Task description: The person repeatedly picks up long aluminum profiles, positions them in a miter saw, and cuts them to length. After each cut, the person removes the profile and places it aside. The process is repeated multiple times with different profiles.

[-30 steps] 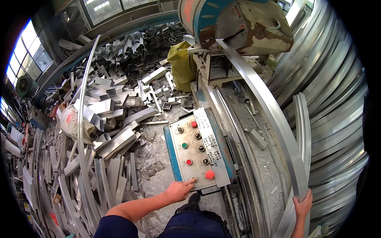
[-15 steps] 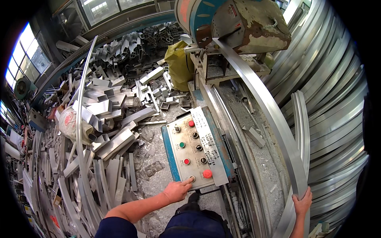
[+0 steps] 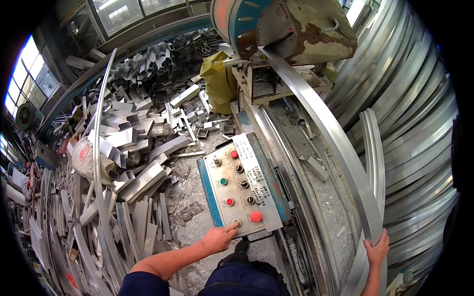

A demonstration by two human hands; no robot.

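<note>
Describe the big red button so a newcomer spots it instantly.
Find the blue-sided control box ahead of the person's body. Near its closest edge, look just right of the left hand. The big red button is wider than both other red buttons.

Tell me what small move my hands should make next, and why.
Perhaps press the pale bottom button on the panel: your left hand touches it, your right hand holds the metal bar, whose far end reaches the machine.
</note>
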